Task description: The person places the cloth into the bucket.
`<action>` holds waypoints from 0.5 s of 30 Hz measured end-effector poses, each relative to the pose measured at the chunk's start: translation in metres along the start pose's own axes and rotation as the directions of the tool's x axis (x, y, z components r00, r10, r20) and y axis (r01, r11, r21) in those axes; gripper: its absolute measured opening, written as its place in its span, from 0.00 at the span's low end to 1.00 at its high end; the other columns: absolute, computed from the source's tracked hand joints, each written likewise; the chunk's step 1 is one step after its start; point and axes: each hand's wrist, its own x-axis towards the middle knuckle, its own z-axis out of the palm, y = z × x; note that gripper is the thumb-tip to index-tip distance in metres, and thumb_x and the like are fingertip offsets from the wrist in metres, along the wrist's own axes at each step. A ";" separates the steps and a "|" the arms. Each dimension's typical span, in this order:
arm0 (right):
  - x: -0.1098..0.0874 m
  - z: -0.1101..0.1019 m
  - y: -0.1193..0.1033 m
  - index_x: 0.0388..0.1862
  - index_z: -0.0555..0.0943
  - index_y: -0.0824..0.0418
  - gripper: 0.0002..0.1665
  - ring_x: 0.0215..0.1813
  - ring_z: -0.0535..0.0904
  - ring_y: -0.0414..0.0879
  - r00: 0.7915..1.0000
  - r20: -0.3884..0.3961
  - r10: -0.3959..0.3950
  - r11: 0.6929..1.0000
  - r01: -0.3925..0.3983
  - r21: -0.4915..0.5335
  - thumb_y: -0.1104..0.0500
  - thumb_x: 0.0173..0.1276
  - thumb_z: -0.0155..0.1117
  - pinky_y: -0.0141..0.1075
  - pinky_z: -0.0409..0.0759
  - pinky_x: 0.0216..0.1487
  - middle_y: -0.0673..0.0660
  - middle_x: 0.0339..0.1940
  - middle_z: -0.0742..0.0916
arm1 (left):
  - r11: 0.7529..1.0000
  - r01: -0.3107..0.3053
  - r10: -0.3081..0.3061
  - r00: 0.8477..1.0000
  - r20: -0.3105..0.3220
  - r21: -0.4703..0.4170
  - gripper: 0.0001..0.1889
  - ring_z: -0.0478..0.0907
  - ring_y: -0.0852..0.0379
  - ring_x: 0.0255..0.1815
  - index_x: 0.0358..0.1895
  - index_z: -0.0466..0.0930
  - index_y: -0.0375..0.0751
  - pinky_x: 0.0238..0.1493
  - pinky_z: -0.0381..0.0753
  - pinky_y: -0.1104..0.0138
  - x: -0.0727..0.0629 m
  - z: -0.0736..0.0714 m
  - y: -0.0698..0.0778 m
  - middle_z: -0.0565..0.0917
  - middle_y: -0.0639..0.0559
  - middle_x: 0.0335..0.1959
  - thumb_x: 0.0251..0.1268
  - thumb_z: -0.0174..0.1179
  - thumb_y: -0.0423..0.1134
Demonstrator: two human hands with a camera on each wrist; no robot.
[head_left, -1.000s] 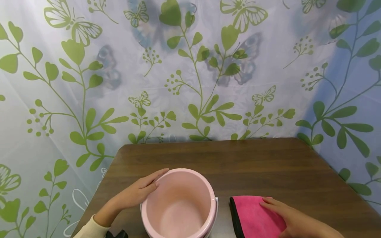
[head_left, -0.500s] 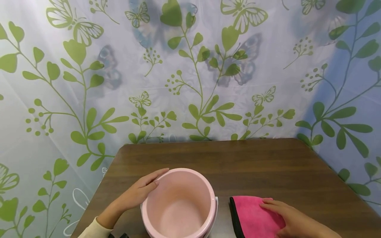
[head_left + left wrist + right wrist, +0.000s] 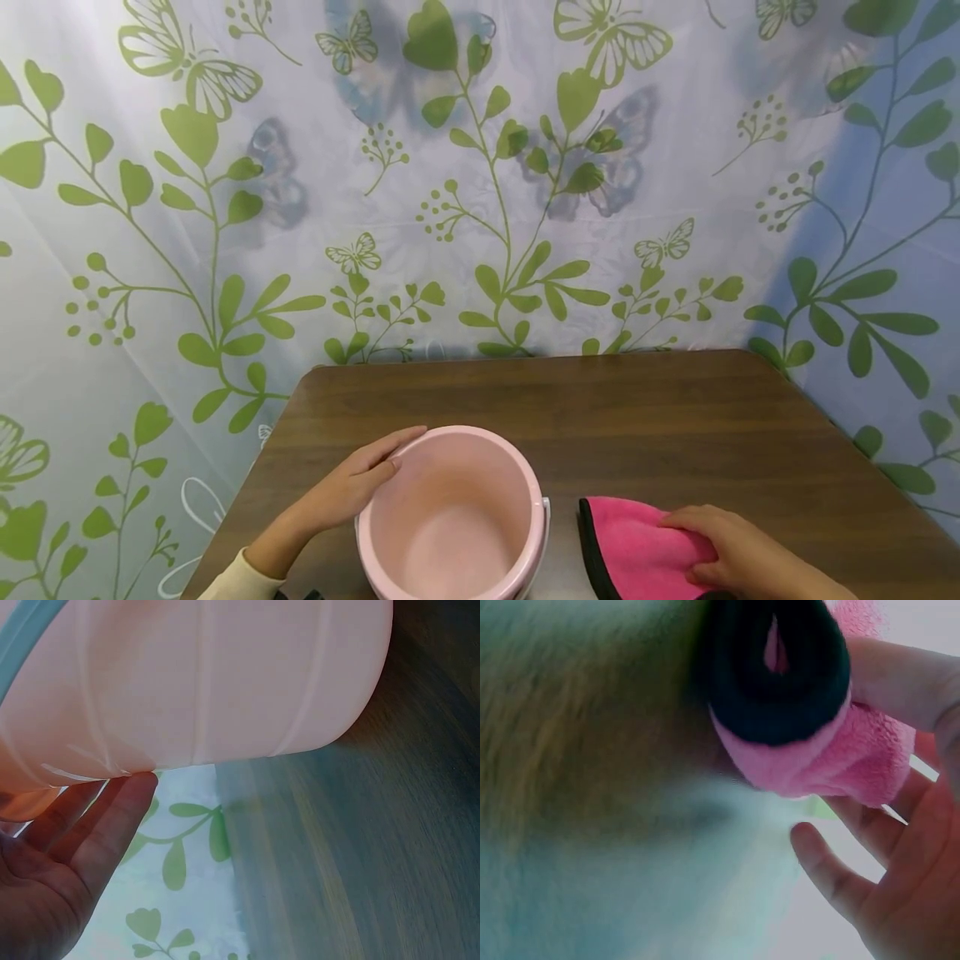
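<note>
A pale pink bucket stands upright at the table's near side, its inside bare. My left hand grips its left rim, thumb over the edge and fingers along the outer wall. In the left wrist view, fingertips touch the ribbed side of the bucket. To the bucket's right is a folded bright pink cloth with black edging, plush in texture. My right hand pinches the cloth's right side. The right wrist view shows the cloth bent into a fold between thumb and fingers, its black border looped toward the camera.
The brown wood-grain table extends behind the bucket and cloth. A white handle hangs at the bucket's right side. Behind the table hangs a pale curtain with green leaves and butterflies. A small black thing shows at the bottom edge.
My right fingers have closed on the cloth, whose right part has bunched up and lifted into a fold. The left hand and bucket have stayed in place.
</note>
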 end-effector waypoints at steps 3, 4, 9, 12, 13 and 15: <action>0.003 -0.001 0.003 0.58 0.83 0.55 0.28 0.44 0.76 0.35 0.999 -0.026 -0.045 0.998 0.044 -0.033 0.49 0.61 0.77 0.34 0.80 0.42 0.43 0.47 0.84 | 1.000 -0.002 0.002 1.000 -0.002 0.002 0.24 0.65 0.58 0.72 0.77 0.64 0.36 0.65 0.65 0.74 0.000 0.000 0.000 0.69 0.42 0.74 0.83 0.45 0.35; 0.004 -0.002 0.003 0.57 0.84 0.56 0.26 0.42 0.76 0.34 0.997 -0.033 -0.065 0.998 0.065 -0.024 0.51 0.61 0.77 0.34 0.80 0.40 0.42 0.45 0.84 | 1.000 -0.001 0.001 1.000 -0.002 0.002 0.24 0.65 0.58 0.72 0.77 0.64 0.37 0.66 0.65 0.74 0.000 0.000 0.000 0.69 0.43 0.74 0.83 0.45 0.35; 0.007 -0.006 0.000 0.54 0.84 0.54 0.20 0.36 0.74 0.31 0.973 -0.117 -0.199 0.980 0.196 -0.034 0.57 0.64 0.76 0.31 0.75 0.32 0.37 0.40 0.84 | 1.000 0.013 -0.013 1.000 -0.002 -0.002 0.24 0.65 0.54 0.73 0.77 0.64 0.39 0.66 0.65 0.73 0.001 0.000 0.000 0.69 0.44 0.74 0.83 0.45 0.36; 0.009 -0.012 -0.006 0.55 0.84 0.51 0.19 0.34 0.74 0.31 0.948 -0.179 -0.265 0.964 0.259 -0.054 0.59 0.65 0.75 0.30 0.73 0.30 0.37 0.41 0.85 | 1.000 0.017 -0.017 1.000 -0.005 -0.001 0.24 0.65 0.52 0.73 0.77 0.64 0.38 0.66 0.65 0.73 0.000 0.000 0.000 0.69 0.45 0.74 0.83 0.45 0.37; 0.010 -0.014 -0.008 0.55 0.84 0.51 0.19 0.34 0.74 0.31 0.940 -0.197 -0.278 0.960 0.271 -0.064 0.58 0.65 0.75 0.30 0.74 0.30 0.38 0.41 0.85 | 1.000 0.018 -0.018 1.000 -0.007 0.000 0.24 0.64 0.52 0.73 0.77 0.64 0.38 0.66 0.65 0.73 0.000 0.000 0.000 0.69 0.45 0.74 0.83 0.45 0.37; 0.012 -0.019 -0.013 0.55 0.84 0.51 0.21 0.34 0.74 0.31 0.925 -0.229 -0.302 0.953 0.290 -0.084 0.59 0.63 0.76 0.30 0.74 0.29 0.38 0.41 0.85 | 1.000 0.020 -0.020 1.000 -0.010 0.001 0.24 0.65 0.52 0.73 0.77 0.64 0.38 0.66 0.65 0.73 0.000 -0.001 0.000 0.69 0.45 0.74 0.83 0.45 0.37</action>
